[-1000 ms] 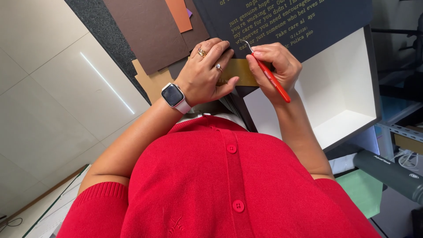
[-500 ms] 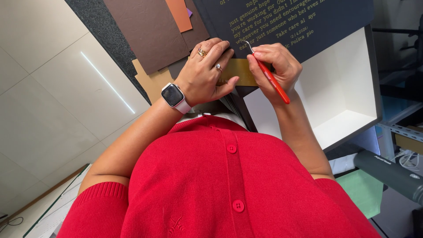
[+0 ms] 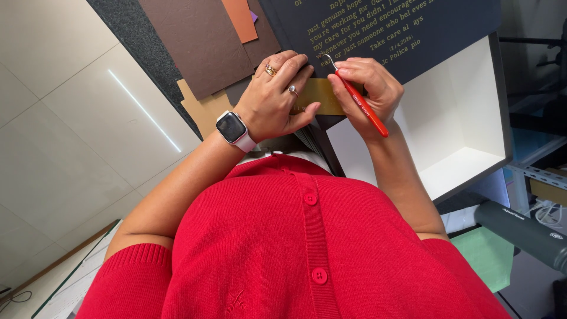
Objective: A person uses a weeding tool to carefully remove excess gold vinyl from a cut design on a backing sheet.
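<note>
Nothing has visibly moved since the earlier frames: the left hand (image 3: 277,100) still presses flat, fingers spread, on the gold strip (image 3: 322,94), and the right hand (image 3: 369,88) still pinches the red-handled hook tool (image 3: 363,106), its tip at the dark lettered sheet (image 3: 384,29). The strip's ends are hidden under both hands. Brown card (image 3: 195,41) and a white box (image 3: 466,118) lie on the workspace, pale floor tiles (image 3: 59,118) beyond.

The tool (image 3: 361,106) is red with a silver hook, and the strip (image 3: 322,95) is gold. The board (image 3: 378,29) is dark with gold letters. The cardigan (image 3: 307,248) is red, the watch (image 3: 234,130) white.
</note>
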